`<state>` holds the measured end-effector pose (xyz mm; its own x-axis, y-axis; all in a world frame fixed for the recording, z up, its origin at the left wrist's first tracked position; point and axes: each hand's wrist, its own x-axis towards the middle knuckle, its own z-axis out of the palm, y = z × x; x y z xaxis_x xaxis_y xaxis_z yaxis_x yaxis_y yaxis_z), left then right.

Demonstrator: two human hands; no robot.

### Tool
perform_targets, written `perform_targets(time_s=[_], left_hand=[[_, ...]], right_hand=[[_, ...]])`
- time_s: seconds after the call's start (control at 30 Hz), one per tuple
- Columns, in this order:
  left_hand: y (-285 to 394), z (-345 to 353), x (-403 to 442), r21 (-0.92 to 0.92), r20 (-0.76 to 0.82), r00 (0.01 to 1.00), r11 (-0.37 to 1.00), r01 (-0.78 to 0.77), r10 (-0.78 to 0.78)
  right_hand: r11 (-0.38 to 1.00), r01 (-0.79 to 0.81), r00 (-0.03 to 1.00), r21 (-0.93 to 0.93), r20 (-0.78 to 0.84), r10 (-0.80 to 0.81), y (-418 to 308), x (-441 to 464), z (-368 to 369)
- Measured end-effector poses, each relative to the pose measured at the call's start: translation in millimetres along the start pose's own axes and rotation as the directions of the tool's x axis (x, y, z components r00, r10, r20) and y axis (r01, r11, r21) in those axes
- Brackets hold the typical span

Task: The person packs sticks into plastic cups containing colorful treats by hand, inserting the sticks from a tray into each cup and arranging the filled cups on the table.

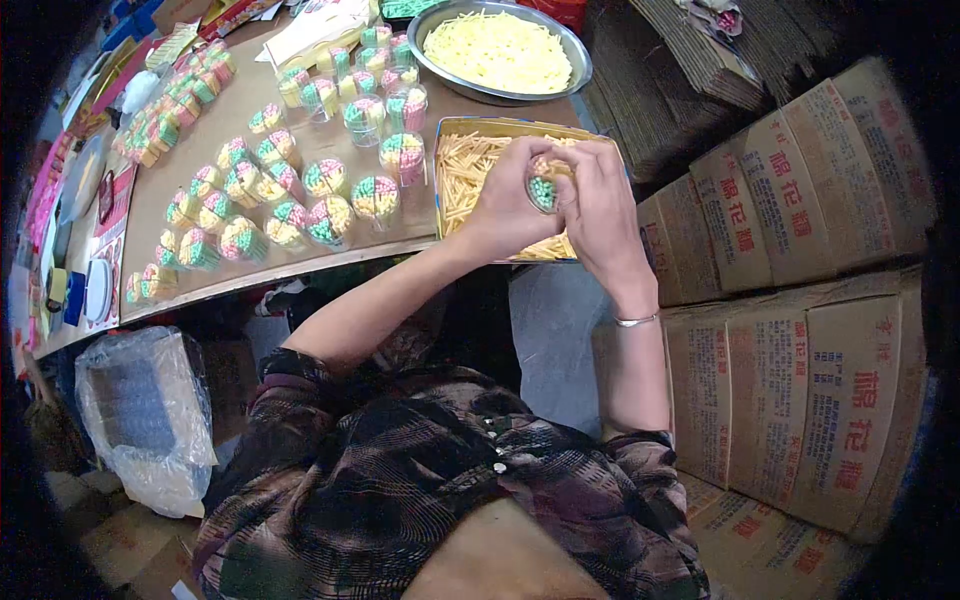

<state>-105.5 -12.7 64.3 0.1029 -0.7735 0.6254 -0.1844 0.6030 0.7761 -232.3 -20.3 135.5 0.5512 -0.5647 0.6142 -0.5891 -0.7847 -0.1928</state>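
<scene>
A small clear cup of coloured candy-like sticks [541,191], with green ends showing, is held between both hands. My left hand [505,200] wraps round its left side. My right hand [603,205] closes on it from the right, its fingers bent over the top, so part of the cup is hidden. Below the hands lies a shallow cardboard box [575,131] full of pale orange sticks [463,175]. Just left of the box stand filled cups, the closest a cup of pink, yellow and green sticks [402,158].
Several more filled cups [330,218] cover the table [300,258]. A metal basin [580,62] heaped with pale yellow sticks stands behind the box. Stacked cartons [790,390] rise on the right, with flattened cardboard [640,90] beyond. A plastic-wrapped bundle [145,415] sits lower left.
</scene>
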Motion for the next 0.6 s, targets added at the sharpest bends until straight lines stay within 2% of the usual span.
perform_targets(time_s=[0.1, 0.13, 0.27, 0.33, 0.43, 0.5, 0.53, 0.6], left_hand=[[-6.2, -4.6, -2.3, -0.100, 0.011, 0.983, 0.978, 0.185, -0.185], [-8.2, -5.8, -2.7, -0.095, 0.006, 0.983, 0.978, 0.184, -0.185], [-14.3, -3.7, -5.0, -0.084, 0.005, 0.988, 0.984, 0.154, -0.154], [-13.3, -1.7, -3.8, -0.068, 0.034, 0.975, 0.973, 0.221, -0.219], [-19.2, -1.1, -8.6, 0.003, 0.049, 0.971, 0.972, 0.236, -0.236], [-16.9, -10.5, -8.0, -0.025, 0.010, 0.990, 0.990, 0.142, -0.141], [-11.3, -28.1, -4.8, 0.010, -0.022, 0.988, 0.989, 0.150, -0.150], [-3.5, -61.2, 10.8, 0.263, -0.056, 0.972, 0.935, 0.237, -0.230]], right_hand=[[0.923, -0.117, 0.964, 0.366, -0.180, 0.194, 15.6, -5.9, 18.5], [0.922, -0.113, 0.965, 0.371, -0.180, 0.191, 15.6, -5.5, 18.5], [0.988, -0.104, 0.981, 0.115, -0.150, 0.121, 8.0, -14.3, 11.6], [0.996, -0.075, 0.993, -0.057, 0.090, 0.080, 2.9, -14.7, 14.4], [0.990, -0.128, 0.984, -0.056, 0.119, 0.134, 0.6, -10.9, 14.4], [0.990, -0.138, 0.988, -0.001, -0.075, 0.138, 2.5, -13.0, 10.1], [0.989, -0.138, 0.978, 0.060, -0.149, 0.145, 2.1, -13.6, 7.4], [0.981, -0.171, 0.968, 0.096, -0.171, 0.186, 13.7, -22.7, 1.0]])
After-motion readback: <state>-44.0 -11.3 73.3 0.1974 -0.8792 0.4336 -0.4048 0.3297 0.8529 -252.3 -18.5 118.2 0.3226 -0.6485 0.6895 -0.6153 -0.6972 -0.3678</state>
